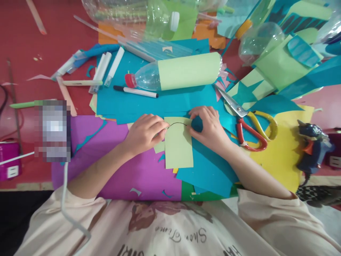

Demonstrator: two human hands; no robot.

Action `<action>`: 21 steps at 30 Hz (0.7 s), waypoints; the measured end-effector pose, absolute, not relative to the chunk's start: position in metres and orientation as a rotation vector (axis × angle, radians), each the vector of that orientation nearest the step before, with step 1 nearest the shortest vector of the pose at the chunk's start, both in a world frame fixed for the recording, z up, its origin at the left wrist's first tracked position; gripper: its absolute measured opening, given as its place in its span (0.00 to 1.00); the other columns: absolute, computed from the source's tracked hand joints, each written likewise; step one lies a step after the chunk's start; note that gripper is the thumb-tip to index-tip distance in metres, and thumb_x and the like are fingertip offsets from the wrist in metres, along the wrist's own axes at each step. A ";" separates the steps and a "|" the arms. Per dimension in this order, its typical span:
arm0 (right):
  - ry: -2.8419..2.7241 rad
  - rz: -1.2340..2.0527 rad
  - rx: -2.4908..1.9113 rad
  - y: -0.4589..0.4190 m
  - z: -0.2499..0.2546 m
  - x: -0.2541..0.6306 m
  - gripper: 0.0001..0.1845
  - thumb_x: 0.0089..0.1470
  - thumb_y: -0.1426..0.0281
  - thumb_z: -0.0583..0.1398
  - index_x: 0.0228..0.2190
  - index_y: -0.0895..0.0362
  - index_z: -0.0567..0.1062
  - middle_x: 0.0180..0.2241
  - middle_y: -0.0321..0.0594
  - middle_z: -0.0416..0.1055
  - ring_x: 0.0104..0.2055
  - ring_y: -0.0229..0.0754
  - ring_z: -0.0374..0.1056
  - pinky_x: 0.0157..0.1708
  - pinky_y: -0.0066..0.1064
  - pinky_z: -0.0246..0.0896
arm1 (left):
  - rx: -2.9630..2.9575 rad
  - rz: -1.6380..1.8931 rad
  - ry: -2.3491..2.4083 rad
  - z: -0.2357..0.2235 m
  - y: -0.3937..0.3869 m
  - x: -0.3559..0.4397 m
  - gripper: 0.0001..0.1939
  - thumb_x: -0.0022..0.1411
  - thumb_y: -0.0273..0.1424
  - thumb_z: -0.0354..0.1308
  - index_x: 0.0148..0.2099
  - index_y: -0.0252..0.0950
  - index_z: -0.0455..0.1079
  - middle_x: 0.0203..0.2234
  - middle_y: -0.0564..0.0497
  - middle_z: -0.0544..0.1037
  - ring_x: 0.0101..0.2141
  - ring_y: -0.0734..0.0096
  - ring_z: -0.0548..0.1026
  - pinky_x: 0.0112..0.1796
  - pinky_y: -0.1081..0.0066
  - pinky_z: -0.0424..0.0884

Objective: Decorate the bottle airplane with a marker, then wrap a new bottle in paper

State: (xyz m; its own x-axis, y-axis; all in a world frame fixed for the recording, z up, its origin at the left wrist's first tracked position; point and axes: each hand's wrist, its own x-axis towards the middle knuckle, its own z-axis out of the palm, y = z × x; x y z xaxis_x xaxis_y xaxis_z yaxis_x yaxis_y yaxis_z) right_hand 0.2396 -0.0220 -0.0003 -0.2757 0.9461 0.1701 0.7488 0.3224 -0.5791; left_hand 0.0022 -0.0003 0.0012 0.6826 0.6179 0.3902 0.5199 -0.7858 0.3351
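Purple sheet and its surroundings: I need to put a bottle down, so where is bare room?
Free: the purple sheet left of the left hand, and the red table at top left. Crowded: around the scissors, glue gun and wrapped bottle, beyond the right hand.

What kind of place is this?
Likely a home or classroom craft spot on a red floor: coloured paper sheets, scissors, a glue gun and a paper-wrapped plastic bottle surround both hands on a green card.

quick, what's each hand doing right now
Left hand: fingers curled shut, pressed on the top left corner of the light green paper.
Right hand: fingers bent, pinching the paper's top right corner.
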 end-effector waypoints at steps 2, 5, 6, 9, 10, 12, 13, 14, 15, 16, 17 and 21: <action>-2.054 0.615 -1.487 -0.022 0.002 0.239 0.04 0.53 0.71 0.56 0.33 0.53 0.63 0.34 0.42 0.72 0.39 0.49 0.68 0.44 0.48 0.62 | 2.653 0.682 0.943 -0.001 0.000 0.001 0.11 0.68 0.30 0.48 0.41 0.39 0.72 0.31 0.48 0.78 0.32 0.66 0.74 0.35 0.66 0.66; -1.863 0.861 -1.432 -0.022 0.007 0.239 0.07 0.52 0.72 0.57 0.35 0.52 0.65 0.32 0.38 0.70 0.34 0.43 0.67 0.38 0.40 0.66 | 2.440 0.711 0.956 -0.001 -0.001 0.001 0.10 0.68 0.32 0.49 0.45 0.40 0.71 0.36 0.48 0.78 0.38 0.64 0.75 0.40 0.64 0.70; -1.764 0.954 -1.398 -0.021 0.009 0.239 0.08 0.51 0.71 0.58 0.35 0.52 0.65 0.33 0.37 0.70 0.33 0.40 0.67 0.34 0.36 0.66 | 2.318 0.769 0.960 -0.001 -0.002 0.001 0.10 0.67 0.32 0.50 0.48 0.40 0.70 0.39 0.47 0.77 0.41 0.64 0.76 0.43 0.65 0.71; -1.444 1.191 -1.275 -0.018 0.014 0.240 0.10 0.50 0.68 0.63 0.35 0.52 0.68 0.29 0.33 0.67 0.26 0.34 0.64 0.25 0.28 0.63 | 1.828 0.904 0.959 0.001 -0.005 0.005 0.19 0.65 0.37 0.56 0.57 0.44 0.64 0.54 0.46 0.72 0.51 0.64 0.74 0.50 0.66 0.72; -1.353 1.257 -1.236 -0.017 0.016 0.241 0.11 0.49 0.66 0.65 0.34 0.52 0.69 0.28 0.32 0.66 0.24 0.33 0.63 0.22 0.27 0.63 | 1.661 0.897 0.947 0.002 -0.006 0.007 0.23 0.63 0.41 0.59 0.59 0.44 0.62 0.56 0.45 0.70 0.52 0.63 0.74 0.49 0.67 0.73; -1.206 1.376 -1.173 -0.015 0.019 0.241 0.14 0.46 0.62 0.68 0.32 0.52 0.70 0.25 0.30 0.66 0.20 0.31 0.62 0.19 0.27 0.62 | 1.372 0.791 0.894 0.005 -0.007 0.011 0.29 0.59 0.48 0.62 0.59 0.43 0.62 0.54 0.44 0.73 0.50 0.62 0.76 0.45 0.69 0.76; -1.148 1.419 -1.150 -0.014 0.020 0.241 0.16 0.44 0.61 0.69 0.31 0.52 0.69 0.24 0.29 0.66 0.19 0.31 0.62 0.17 0.26 0.62 | 1.254 0.708 0.860 0.007 -0.007 0.013 0.31 0.56 0.50 0.62 0.58 0.42 0.64 0.51 0.44 0.75 0.48 0.60 0.78 0.42 0.70 0.77; -1.104 1.450 -1.134 -0.014 0.021 0.241 0.17 0.43 0.60 0.69 0.31 0.52 0.69 0.24 0.29 0.66 0.18 0.31 0.62 0.17 0.26 0.62 | 1.150 0.624 0.820 0.009 -0.008 0.015 0.32 0.55 0.52 0.63 0.56 0.40 0.67 0.47 0.44 0.78 0.46 0.59 0.79 0.39 0.70 0.77; -1.072 1.468 -1.123 -0.013 0.022 0.241 0.18 0.42 0.60 0.70 0.30 0.52 0.69 0.24 0.28 0.66 0.18 0.30 0.63 0.16 0.26 0.63 | 1.056 0.551 0.785 0.011 -0.009 0.017 0.31 0.53 0.52 0.64 0.53 0.39 0.70 0.44 0.44 0.79 0.44 0.58 0.79 0.38 0.70 0.77; -1.051 1.477 -1.115 -0.013 0.022 0.240 0.18 0.42 0.61 0.70 0.30 0.52 0.69 0.24 0.28 0.66 0.18 0.30 0.63 0.16 0.26 0.63 | 0.970 0.489 0.763 0.013 -0.011 0.020 0.29 0.53 0.51 0.65 0.51 0.38 0.72 0.42 0.44 0.81 0.43 0.57 0.80 0.37 0.69 0.78; -1.041 1.483 -1.109 -0.012 0.022 0.240 0.18 0.42 0.61 0.70 0.31 0.53 0.69 0.24 0.28 0.66 0.18 0.30 0.63 0.16 0.26 0.64 | 0.893 0.439 0.755 0.014 -0.012 0.022 0.27 0.52 0.49 0.66 0.48 0.38 0.74 0.39 0.44 0.81 0.41 0.57 0.81 0.35 0.69 0.78; -1.079 1.470 -1.112 -0.012 0.020 0.240 0.17 0.45 0.61 0.69 0.31 0.52 0.68 0.26 0.29 0.66 0.19 0.30 0.64 0.17 0.26 0.66 | 0.685 0.371 0.800 0.012 -0.019 0.031 0.21 0.46 0.42 0.72 0.40 0.36 0.77 0.36 0.44 0.83 0.38 0.55 0.82 0.34 0.65 0.79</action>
State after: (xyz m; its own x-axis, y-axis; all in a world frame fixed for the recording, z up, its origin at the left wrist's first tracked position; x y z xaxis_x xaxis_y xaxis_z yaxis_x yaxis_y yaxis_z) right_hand 0.2398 -0.0125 0.0202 -0.1196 0.9851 -0.1239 -0.1770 -0.1440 -0.9736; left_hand 0.0311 -0.0186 0.0116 0.6502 0.5450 -0.5293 -0.0519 0.7269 0.6848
